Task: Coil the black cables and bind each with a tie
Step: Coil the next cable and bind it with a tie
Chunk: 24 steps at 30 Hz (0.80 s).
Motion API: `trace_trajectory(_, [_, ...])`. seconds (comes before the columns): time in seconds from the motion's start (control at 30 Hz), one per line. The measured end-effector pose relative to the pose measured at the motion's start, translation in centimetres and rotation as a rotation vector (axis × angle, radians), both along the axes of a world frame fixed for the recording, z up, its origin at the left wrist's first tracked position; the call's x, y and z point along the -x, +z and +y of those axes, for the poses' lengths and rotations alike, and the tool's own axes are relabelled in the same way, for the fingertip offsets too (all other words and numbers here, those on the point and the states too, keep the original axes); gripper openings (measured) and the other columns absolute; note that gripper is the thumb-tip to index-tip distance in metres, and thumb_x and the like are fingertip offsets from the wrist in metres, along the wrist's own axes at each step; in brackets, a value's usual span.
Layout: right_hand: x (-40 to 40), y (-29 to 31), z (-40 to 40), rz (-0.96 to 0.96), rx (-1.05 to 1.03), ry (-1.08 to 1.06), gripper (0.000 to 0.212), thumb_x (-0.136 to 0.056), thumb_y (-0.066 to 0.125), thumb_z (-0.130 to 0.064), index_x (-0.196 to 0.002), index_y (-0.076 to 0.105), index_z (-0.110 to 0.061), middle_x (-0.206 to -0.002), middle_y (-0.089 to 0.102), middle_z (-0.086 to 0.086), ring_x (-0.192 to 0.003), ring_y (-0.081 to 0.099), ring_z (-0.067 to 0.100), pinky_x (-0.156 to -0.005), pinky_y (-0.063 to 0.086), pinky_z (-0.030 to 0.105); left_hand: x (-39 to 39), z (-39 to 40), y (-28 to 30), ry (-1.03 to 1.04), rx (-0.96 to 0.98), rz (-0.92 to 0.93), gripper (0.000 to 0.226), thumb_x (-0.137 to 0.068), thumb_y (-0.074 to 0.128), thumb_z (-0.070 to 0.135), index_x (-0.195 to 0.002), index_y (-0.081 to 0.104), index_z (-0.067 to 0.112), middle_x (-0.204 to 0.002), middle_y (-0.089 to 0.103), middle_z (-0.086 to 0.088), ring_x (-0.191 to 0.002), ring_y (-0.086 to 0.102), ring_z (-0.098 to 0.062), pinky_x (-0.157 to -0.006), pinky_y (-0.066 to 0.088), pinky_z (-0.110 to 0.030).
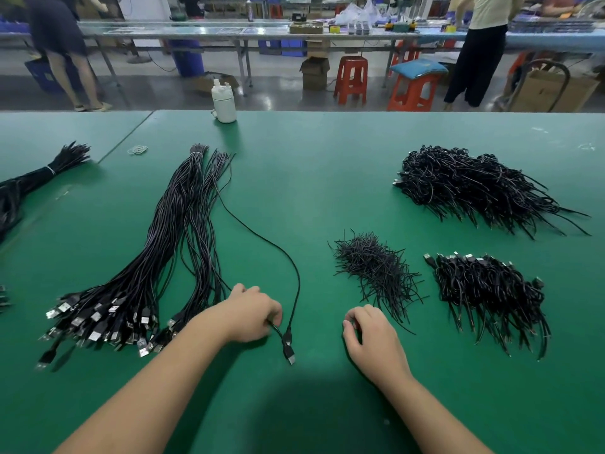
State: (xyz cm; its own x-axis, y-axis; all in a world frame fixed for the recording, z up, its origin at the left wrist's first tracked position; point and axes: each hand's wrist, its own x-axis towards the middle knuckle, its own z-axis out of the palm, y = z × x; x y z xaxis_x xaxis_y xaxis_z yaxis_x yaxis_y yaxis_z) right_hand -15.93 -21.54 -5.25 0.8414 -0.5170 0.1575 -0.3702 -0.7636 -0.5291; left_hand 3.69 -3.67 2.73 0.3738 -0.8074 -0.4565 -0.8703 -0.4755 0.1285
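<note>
A large bundle of straight black USB cables (157, 250) lies on the green table (311, 178), plugs toward me. One single black cable (296, 276) curves out of it; my left hand (252, 314) grips it just behind its USB plug (288, 350). A pile of short black ties (376, 270) sits right of centre. My right hand (368, 335) rests at the pile's near edge with curled fingers; whether it pinches a tie is unclear. Two heaps of coiled, bound cables lie at the right, one far (474, 188) and one near (487, 290).
Another tied cable bundle (36, 178) lies at the far left. A white bottle (224, 104) stands at the table's far edge, with rubber bands (137, 150) nearby. Beyond the table are red stools (352, 78), benches and two standing people.
</note>
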Motion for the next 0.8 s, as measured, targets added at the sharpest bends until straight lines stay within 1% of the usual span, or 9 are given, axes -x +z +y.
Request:
trace_trajectory(0.07, [0.0, 0.1, 0.1, -0.006, -0.003, -0.001, 0.007, -0.095, 0.051, -0.033, -0.089, 0.053, -0.030, -0.086, 0.047, -0.018, -0.085, 0.046, 0.003, -0.072, 0.044, 0.023, 0.9, -0.6, -0.1, -0.052, 0.089, -0.139, 0.016, -0.095, 0.050, 0.029, -0.100, 0.065, 0.033, -0.098, 0.065, 0.014, -0.102, 0.047, -0.015, -0.094, 0.034, -0.036])
trace_trajectory(0.13, [0.0, 0.2, 0.1, -0.012, -0.007, -0.005, 0.006, -0.095, 0.052, -0.032, -0.089, 0.053, -0.030, -0.085, 0.047, -0.018, -0.084, 0.046, 0.003, -0.071, 0.043, 0.023, 1.8, -1.1, 0.0, -0.084, 0.173, -0.213, 0.025, -0.100, 0.044, 0.040, -0.106, 0.066, 0.030, -0.100, 0.064, 0.007, -0.102, 0.050, -0.018, -0.090, 0.041, -0.035])
trace_trajectory(0.27, [0.1, 0.3, 0.2, -0.042, -0.008, 0.001, 0.003, -0.092, 0.056, -0.030, -0.090, 0.056, -0.028, -0.083, 0.047, -0.017, -0.081, 0.044, 0.004, -0.069, 0.042, 0.027, 4.3, -2.3, 0.9, 0.012, 0.368, -0.041, 0.041, -0.103, 0.032, 0.049, -0.093, 0.062, 0.024, -0.085, 0.054, 0.004, -0.091, 0.051, -0.018, -0.082, 0.045, -0.036])
trace_trajectory(0.37, [-0.1, 0.6, 0.0, -0.056, -0.068, 0.005, 0.007, -0.093, 0.058, -0.022, -0.097, 0.063, -0.026, -0.087, 0.054, -0.017, -0.085, 0.049, 0.004, -0.073, 0.043, 0.027, 6.1, -3.7, 1.4, -0.007, 0.426, -0.062, 0.038, -0.105, 0.034, 0.041, -0.091, 0.060, 0.017, -0.088, 0.058, -0.002, -0.088, 0.057, -0.025, -0.080, 0.045, -0.037])
trace_trajectory(0.43, [-0.2, 1.0, 0.0, -0.049, -0.175, -0.012, 0.016, -0.096, 0.053, -0.016, -0.099, 0.067, -0.025, -0.091, 0.063, -0.015, -0.089, 0.055, 0.007, -0.078, 0.046, 0.031, 6.6, -4.3, 1.3, 0.004, 0.424, -0.041, 0.034, -0.104, 0.037, 0.037, -0.095, 0.059, 0.014, -0.094, 0.061, -0.007, -0.091, 0.058, -0.028, -0.083, 0.046, -0.039])
trace_trajectory(0.5, [-0.5, 1.8, 0.7, -0.045, -0.362, -0.062, 0.023, -0.100, 0.047, -0.018, -0.096, 0.068, -0.028, -0.083, 0.070, -0.010, -0.082, 0.062, 0.008, -0.076, 0.048, 0.033, 6.9, -4.5, 0.8, 0.030, 0.430, 0.047, 0.027, -0.103, 0.041, 0.031, -0.101, 0.062, 0.014, -0.100, 0.063, -0.007, -0.096, 0.059, -0.027, -0.088, 0.046, -0.040])
trace_trajectory(0.57, [-1.1, 2.6, 1.8, -0.111, -0.600, -0.122, 0.026, -0.103, 0.042, -0.023, -0.091, 0.066, -0.027, -0.067, 0.070, -0.001, -0.063, 0.063, 0.012, -0.065, 0.050, 0.032, 7.1, -4.5, 0.0, 0.060, 0.468, 0.125, 0.020, -0.099, 0.046, 0.021, -0.104, 0.065, 0.014, -0.103, 0.063, -0.006, -0.099, 0.059, -0.025, -0.091, 0.046, -0.039])
trace_trajectory(0.67, [-2.0, 3.7, 3.1, -0.279, -0.883, -0.190, 0.032, -0.105, 0.040, -0.020, -0.087, 0.064, -0.009, -0.057, 0.065, 0.007, -0.053, 0.056, 0.021, -0.049, 0.046, 0.029, 7.2, -4.5, -0.9, 0.065, 0.493, 0.195, 0.021, -0.093, 0.048, 0.008, -0.102, 0.066, 0.011, -0.104, 0.060, -0.007, -0.099, 0.058, -0.024, -0.092, 0.046, -0.038])
trace_trajectory(0.8, [-2.1, 5.2, 3.2, -0.314, -0.927, -0.128, 0.031, -0.099, 0.054, -0.029, -0.082, 0.065, -0.006, -0.063, 0.064, 0.003, -0.055, 0.057, 0.015, -0.054, 0.051, 0.028, 6.6, -4.4, -1.8, 0.067, 0.531, 0.143, 0.016, -0.096, 0.050, 0.015, -0.099, 0.065, 0.010, -0.100, 0.060, -0.006, -0.096, 0.057, -0.023, -0.090, 0.046, -0.040])
